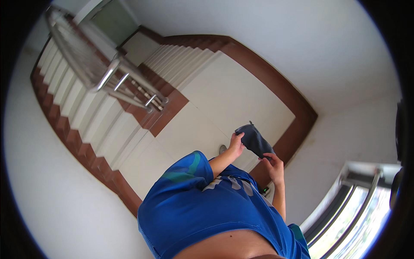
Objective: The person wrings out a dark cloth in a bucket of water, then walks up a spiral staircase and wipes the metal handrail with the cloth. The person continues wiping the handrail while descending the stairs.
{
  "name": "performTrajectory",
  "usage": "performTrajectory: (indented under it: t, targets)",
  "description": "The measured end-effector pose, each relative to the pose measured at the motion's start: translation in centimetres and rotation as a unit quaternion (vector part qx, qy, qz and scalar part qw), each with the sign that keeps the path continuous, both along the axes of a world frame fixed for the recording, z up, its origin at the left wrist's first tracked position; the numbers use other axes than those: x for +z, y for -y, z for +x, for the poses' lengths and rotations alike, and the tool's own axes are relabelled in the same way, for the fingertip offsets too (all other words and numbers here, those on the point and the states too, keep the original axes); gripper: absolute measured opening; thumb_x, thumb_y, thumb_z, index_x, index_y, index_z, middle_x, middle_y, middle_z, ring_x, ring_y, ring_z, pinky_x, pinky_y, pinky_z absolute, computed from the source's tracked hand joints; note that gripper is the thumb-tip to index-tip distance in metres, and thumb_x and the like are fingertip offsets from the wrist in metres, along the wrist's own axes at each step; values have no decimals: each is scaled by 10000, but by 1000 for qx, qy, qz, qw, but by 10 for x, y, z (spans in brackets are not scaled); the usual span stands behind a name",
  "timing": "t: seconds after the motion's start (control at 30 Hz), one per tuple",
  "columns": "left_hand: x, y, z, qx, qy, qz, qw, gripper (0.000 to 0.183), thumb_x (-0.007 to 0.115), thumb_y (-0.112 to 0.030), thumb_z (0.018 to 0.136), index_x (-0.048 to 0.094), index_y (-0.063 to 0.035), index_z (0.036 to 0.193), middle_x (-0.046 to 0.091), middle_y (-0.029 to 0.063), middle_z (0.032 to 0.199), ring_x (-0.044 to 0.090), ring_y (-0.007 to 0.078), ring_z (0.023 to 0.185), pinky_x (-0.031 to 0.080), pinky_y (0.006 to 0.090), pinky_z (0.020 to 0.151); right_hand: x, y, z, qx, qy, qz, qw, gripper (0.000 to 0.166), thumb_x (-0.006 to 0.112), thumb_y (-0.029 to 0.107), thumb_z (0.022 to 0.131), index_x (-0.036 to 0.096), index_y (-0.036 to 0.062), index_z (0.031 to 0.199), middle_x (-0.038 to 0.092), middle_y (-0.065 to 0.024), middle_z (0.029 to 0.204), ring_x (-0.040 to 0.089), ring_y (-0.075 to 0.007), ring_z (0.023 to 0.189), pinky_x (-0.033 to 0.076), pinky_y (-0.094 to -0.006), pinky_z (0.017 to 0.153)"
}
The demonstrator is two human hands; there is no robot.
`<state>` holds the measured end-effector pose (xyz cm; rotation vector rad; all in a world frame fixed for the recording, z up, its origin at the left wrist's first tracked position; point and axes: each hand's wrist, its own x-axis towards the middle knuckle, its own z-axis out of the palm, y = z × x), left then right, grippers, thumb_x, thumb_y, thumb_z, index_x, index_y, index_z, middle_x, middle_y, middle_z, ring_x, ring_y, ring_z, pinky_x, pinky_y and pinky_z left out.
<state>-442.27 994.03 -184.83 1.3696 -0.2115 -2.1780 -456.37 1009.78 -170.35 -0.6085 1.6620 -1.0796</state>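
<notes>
A dark grey pouch-like item (256, 140), soft and elongated, is stretched between my hands in front of my blue shirt. It may be a pouch or a folded cloth; a small tab or loop sticks up at its far edge. My left hand (237, 144) pinches its left end, with the thumb lying on top. At the lower right end, my right hand (274, 166) has its thumb and fingers on the edge. Whatever is inside or under it is hidden.
I am on a pale tiled stair landing (233, 87) edged with red-brown tile. Stairs (93, 113) run along the left and others (184, 61) lie beyond, with a metal handrail (110, 73) between them. A barred window (349, 213) is at lower right.
</notes>
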Motion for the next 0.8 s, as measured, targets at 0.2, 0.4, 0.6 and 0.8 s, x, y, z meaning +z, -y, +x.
performTrajectory:
  t: [0.2, 0.4, 0.6, 0.8]
  targets:
    - [19, 113, 102, 169, -135, 34, 976, 307, 640, -155, 865, 559, -75, 1150, 633, 98, 1081, 609, 234, 995, 495, 395, 875, 64, 205, 83, 184, 31, -131, 974, 233, 592, -22, 870, 612, -11, 1102, 706, -95, 992, 659, -160, 955, 477, -278, 873]
    - [57, 180, 227, 274, -194, -1, 942, 365, 566, -325, 889, 577, -58, 1137, 653, 123, 1016, 629, 272, 923, 521, 430, 818, 51, 326, 185, 401, -19, -186, 897, 260, 616, 87, 855, 634, 79, 1115, 700, -120, 884, 675, -221, 819, 497, -308, 708]
    - [23, 210, 333, 440, -150, -51, 884, 345, 524, -156, 827, 559, 10, 1127, 638, 170, 1070, 613, 331, 988, 486, 447, 920, 52, 429, 277, 589, -130, -329, 727, 178, 646, 204, 866, 682, 116, 1016, 693, -87, 836, 612, -273, 752, 476, -371, 705]
    - [126, 298, 404, 591, 26, -205, 780, 368, 473, 12, 743, 533, 24, 1106, 595, 127, 1083, 558, 275, 1067, 433, 390, 994, 66, 539, 317, 552, -75, -424, 714, 169, 633, 193, 884, 699, 113, 1017, 692, -78, 807, 607, -269, 742, 471, -354, 728]
